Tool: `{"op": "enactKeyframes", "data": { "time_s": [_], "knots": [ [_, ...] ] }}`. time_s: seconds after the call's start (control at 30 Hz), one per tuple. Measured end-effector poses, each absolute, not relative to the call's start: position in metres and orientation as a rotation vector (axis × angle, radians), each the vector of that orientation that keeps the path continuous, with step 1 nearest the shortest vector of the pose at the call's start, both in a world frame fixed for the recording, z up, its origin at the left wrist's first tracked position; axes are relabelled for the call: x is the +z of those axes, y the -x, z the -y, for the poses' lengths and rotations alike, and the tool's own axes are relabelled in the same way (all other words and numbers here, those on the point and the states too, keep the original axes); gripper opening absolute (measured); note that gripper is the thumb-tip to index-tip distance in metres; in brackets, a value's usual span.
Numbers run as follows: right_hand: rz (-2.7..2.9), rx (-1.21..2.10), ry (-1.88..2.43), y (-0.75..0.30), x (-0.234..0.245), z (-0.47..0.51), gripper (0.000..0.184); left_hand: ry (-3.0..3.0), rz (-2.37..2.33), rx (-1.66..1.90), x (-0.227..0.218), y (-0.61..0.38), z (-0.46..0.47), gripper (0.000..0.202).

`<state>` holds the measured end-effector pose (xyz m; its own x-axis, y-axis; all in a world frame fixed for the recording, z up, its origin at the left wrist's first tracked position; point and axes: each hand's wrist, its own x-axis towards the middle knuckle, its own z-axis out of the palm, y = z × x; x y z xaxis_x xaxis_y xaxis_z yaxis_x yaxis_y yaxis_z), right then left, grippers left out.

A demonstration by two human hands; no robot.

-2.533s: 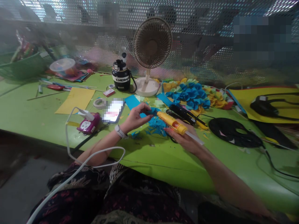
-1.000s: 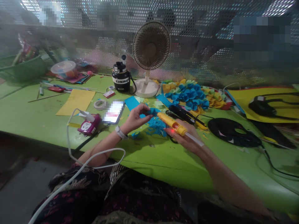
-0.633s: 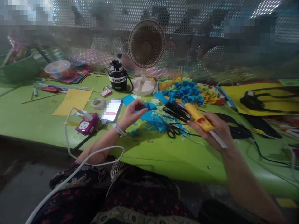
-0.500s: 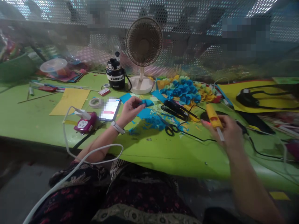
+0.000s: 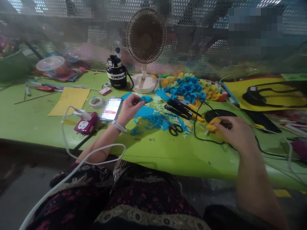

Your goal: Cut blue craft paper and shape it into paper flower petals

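Observation:
My left hand (image 5: 129, 109) pinches a small folded piece of blue paper (image 5: 147, 99) between its fingertips, above the green table top (image 5: 168, 159). A white band circles that wrist. My right hand (image 5: 233, 131) is shut on a yellow glue gun (image 5: 212, 126), most of which is hidden by the fingers. That hand hovers over a round black mat (image 5: 219, 115). Between my hands lie black scissors (image 5: 175, 129) and scattered blue paper scraps (image 5: 153, 120).
A smartphone (image 5: 111, 109) and a pink power socket (image 5: 85, 125) with white cable sit left of my left hand. Two black tools (image 5: 178, 108) lie beside a blue-and-yellow paper flower display (image 5: 185, 89). A fan (image 5: 145, 36) and black flask (image 5: 116, 72) stand behind.
My right hand has moved right, and the glue gun has tipped into its fingers, its white stick now out of sight. My left hand still pinches the blue piece.

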<state>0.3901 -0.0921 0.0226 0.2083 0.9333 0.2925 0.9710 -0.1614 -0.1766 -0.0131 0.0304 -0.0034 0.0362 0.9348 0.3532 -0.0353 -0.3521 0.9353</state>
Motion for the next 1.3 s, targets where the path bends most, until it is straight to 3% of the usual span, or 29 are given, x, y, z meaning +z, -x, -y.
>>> {"op": "enactKeyframes", "data": {
  "time_s": [0.2,0.43,0.87,1.3],
  "knots": [
    [2.217,0.145,1.719,-0.295,0.040,0.049,0.021,-1.469,-1.061,1.466,-0.009,0.016,-0.037,0.018],
    [2.528,0.210,1.667,-0.223,0.030,0.005,0.020,-1.490,-1.147,1.499,-0.017,0.024,-0.046,0.015],
    [2.592,0.118,1.475,-0.218,-0.009,-0.008,0.009,-1.455,-1.145,1.407,-0.017,0.020,-0.041,0.016],
    [2.417,0.200,1.539,-0.217,-0.003,-0.005,0.011,-1.387,-1.040,1.297,-0.010,0.010,-0.025,0.027]
  ]
}}
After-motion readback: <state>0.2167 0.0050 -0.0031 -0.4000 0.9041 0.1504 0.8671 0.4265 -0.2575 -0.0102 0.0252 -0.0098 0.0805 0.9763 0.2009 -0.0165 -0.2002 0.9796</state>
